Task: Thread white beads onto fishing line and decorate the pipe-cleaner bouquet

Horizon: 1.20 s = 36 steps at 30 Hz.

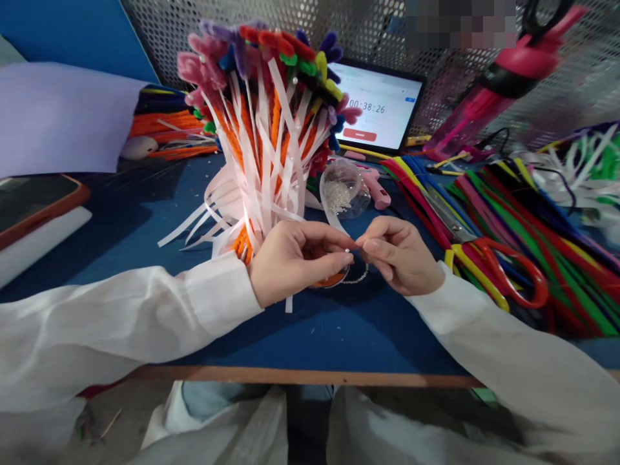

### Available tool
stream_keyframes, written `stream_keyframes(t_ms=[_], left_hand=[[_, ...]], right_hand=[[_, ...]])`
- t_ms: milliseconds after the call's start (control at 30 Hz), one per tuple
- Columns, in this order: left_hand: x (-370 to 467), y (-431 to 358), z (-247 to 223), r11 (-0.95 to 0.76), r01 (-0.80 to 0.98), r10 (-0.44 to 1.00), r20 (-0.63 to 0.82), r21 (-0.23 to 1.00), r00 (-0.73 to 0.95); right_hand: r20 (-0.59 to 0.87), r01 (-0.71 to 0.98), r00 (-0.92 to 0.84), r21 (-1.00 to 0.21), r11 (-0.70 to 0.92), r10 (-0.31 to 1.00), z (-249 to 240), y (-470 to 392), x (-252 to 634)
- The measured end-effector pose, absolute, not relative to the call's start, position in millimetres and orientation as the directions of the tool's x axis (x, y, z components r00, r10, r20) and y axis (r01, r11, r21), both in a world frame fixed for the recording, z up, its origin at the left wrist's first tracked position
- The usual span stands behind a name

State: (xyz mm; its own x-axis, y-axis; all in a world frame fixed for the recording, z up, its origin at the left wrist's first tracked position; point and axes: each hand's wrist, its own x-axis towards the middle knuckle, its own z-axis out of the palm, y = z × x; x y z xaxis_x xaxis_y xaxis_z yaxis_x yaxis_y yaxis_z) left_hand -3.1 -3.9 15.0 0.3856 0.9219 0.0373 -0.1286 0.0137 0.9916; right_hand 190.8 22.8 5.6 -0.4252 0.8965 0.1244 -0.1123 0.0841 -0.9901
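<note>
My left hand [295, 258] is closed in a pinch, with a small white pearl bead [347, 251] showing at the thumb and fingertip. My right hand [400, 255] is pinched shut right beside it, the fingertips of both hands meeting; whatever it grips is too small to make out. Under the hands lies an orange round object [330, 280], partly covered, with a string of tiny silvery beads [358, 278] curving from it. Just behind stands a clear cup [356, 200] tipped on its side, holding small pale beads. A bouquet of pipe-cleaner flowers [271, 129] with white ribbons rises behind my left hand.
Red-handled scissors [526, 271] lie on bundles of coloured pipe cleaners [571, 258] at the right. A pink glue gun [376, 188], a tablet showing a timer [382, 103] and a pink bottle [504, 84] stand behind. At the left are a phone [39, 200] and purple sheet [62, 119].
</note>
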Motion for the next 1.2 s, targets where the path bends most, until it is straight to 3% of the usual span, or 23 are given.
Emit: stream_keyframes(t_ms=[233,500,900,1200], left_hand=[[-8,-3,16,0.024,-0.166,0.907,0.048,0.986,0.418],[-3,-2,12,0.004,-0.142,0.936,0.046,0.990,0.350],[-3,-1,12,-0.018,-0.092,0.933,0.049,0.996,0.358],[-4,-1,11,-0.031,-0.105,0.928,0.068,0.994,0.365]], right_hand=[[0.156,-0.146,-0.375,-0.983,0.108,0.914,8,22,188],[0.162,-0.039,-0.421,-0.986,0.160,0.893,10,19,191],[0.302,0.102,-0.345,-0.929,0.355,0.889,12,11,191],[0.338,0.124,-0.337,-0.909,0.397,0.879,12,12,191]])
